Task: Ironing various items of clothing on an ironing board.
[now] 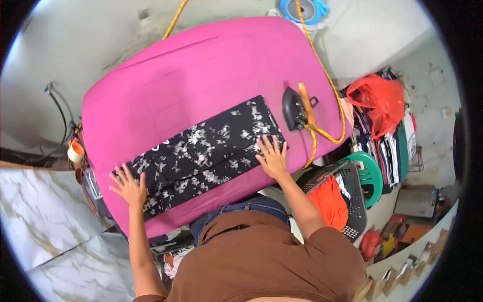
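Observation:
A black cloth garment (203, 151) with a white blotched print lies folded into a long strip across the pink padded ironing surface (169, 83). My left hand (131, 188) rests flat at its left end, fingers spread, partly over the pink cover. At the right end, my right hand (272, 157) presses flat on the fabric with its fingers apart. Neither hand grips anything. To the right of the cloth is a dark clothes iron (292, 109) with an orange-brown handle, its yellow cord wrapped in braided sleeving.
The yellow cord (328, 75) loops along the board's right side. A dark plastic basket (356, 211) with orange clothing stands beside a green plastic stool (371, 177). Stacked clothes (388, 158) sit under a red plastic bag (377, 100). A blue fan (303, 10) is beyond the far edge.

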Available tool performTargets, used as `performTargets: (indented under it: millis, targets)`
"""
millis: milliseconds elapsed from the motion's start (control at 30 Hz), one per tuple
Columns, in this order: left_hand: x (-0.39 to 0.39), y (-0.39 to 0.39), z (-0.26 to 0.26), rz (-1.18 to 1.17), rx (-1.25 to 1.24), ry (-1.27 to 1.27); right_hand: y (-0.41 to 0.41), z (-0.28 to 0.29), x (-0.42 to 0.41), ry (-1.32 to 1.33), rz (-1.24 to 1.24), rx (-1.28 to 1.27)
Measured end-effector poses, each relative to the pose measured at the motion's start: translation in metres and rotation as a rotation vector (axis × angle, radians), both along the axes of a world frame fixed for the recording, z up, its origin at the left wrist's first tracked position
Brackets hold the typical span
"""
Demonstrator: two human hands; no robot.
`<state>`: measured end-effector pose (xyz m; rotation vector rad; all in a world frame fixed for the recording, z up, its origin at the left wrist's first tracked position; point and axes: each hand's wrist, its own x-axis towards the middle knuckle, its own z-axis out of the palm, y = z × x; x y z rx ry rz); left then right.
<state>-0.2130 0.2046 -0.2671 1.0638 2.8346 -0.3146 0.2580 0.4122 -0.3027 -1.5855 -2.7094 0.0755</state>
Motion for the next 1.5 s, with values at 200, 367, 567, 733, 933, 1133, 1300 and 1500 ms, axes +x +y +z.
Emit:
performTargets:
  millis: [200, 367, 567, 733, 933, 1133, 1300, 1500]
  targets:
    - [0.101, 0.185, -0.026, -0.777, 0.661, -0.275, -0.006, -0.011, 0.006, 0.203, -0.504, 0.21]
    - [0.202, 0.313, -0.051, -0.864, 0.628, -0.46, 0.009, 0.002, -0.007, 0.259, -0.712, 0.032]
    - [0.244, 0.393, -0.011, -0.834, 0.032, -0.617, 0.014, -0.018, 0.016, 1.035, -0.755, -0.344]
    - [0.199, 0.427, 0.044, -1.348, -0.008, -0.905, 0.01, 0.085, 0.01, 1.349, -0.646, -0.769]
    - [0.132, 0.342, 0.181, -1.532, 0.06, -0.801, -0.047, 0.164, -0.047, 1.411, -0.352, -0.916]
    - [-0.003, 0.208, 0.218, -1.505, -0.031, -0.319, -0.135, 0.179, -0.179, 1.097, -0.142, -0.896]
    - [-0.11, 0.091, 0.074, -1.321, 0.162, -0.118, -0.189, 0.078, -0.282, 0.908, 0.067, -0.862]
    - [-0.142, 0.029, 0.023, -1.213, 0.397, -0.142, -0.231, 0.027, -0.326, 0.788, 0.149, -0.806]
